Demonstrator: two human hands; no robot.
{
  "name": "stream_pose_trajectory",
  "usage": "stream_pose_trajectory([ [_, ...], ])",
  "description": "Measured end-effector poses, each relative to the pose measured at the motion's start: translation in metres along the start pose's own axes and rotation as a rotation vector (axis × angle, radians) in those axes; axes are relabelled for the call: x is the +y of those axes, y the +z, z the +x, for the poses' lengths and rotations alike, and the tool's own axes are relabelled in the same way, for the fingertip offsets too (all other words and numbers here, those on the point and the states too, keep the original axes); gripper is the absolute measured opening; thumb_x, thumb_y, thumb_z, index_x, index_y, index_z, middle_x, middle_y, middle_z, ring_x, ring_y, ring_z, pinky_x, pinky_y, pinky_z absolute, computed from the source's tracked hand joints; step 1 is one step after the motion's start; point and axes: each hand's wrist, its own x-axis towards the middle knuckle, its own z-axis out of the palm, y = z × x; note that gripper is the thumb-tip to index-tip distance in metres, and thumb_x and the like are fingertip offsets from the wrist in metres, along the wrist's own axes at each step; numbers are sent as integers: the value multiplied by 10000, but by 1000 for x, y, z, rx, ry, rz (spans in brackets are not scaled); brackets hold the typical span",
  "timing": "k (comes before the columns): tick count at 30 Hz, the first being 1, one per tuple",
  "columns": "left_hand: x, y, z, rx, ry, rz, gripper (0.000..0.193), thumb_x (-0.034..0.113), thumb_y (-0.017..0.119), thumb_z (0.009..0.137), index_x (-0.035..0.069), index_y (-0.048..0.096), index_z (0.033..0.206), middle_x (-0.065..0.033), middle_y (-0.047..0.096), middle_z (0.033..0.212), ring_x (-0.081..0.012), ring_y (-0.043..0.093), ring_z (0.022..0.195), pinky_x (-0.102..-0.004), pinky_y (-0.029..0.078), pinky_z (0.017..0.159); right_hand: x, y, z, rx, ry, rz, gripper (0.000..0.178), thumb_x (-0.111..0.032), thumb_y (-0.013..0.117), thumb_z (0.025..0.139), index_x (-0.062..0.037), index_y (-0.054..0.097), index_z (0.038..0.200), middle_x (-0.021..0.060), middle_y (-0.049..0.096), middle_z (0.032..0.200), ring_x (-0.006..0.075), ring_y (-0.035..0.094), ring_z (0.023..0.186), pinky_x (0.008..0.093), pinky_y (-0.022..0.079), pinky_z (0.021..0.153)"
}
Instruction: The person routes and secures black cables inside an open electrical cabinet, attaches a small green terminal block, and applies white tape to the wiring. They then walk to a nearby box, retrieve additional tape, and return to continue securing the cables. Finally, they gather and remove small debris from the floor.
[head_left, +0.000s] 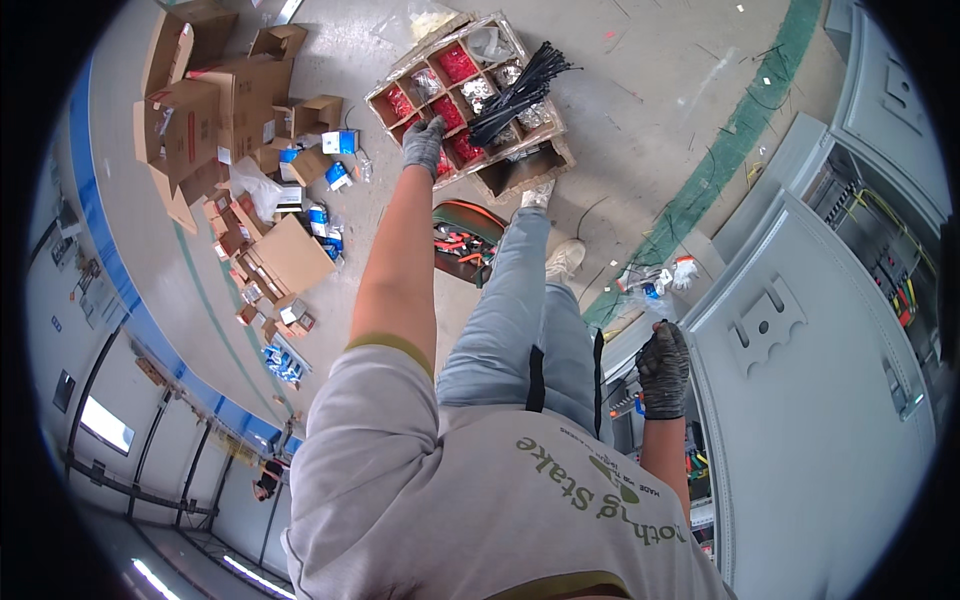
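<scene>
My left hand (423, 146), in a grey glove, reaches out to the near-left edge of a wooden compartment box (556, 138) on the floor. Its fingers stretch over compartments of small red parts (446, 112), and nothing shows in them. A bundle of black cable ties (515, 95) lies across the box's right side. Other compartments hold silvery metal pieces (477, 92) and clear bags. My right hand (663, 372), in a dark grey glove, is closed beside the grey cabinet door (800, 390); what it may hold is hidden.
A green-and-black tool bag (468, 240) sits by my feet. Cardboard boxes (235, 110) and small blue-white packs (340, 142) are spread on the left. Grey cabinets with wiring (875, 240) stand on the right. White gloves (684, 272) lie near them. A person (268, 480) is far off.
</scene>
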Motion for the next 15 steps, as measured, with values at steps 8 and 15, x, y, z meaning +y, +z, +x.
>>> stream_pose_trajectory([
  [8,-47,-5,47,-5,-1,143,387,242,639,871,-38,610,1137,-143,670,1045,-220,624,941,-315,469,859,-23,22,8,14,29,-39,91,-148,601,907,-58,590,908,-59,385,519,34,297,384,208,252,358],
  [15,-7,-27,13,61,186,712,346,315,563,881,21,639,1045,-190,658,1020,-324,632,947,-387,481,836,-16,31,10,0,5,-46,115,-172,572,932,-59,592,934,-79,345,504,29,246,376,214,195,343],
])
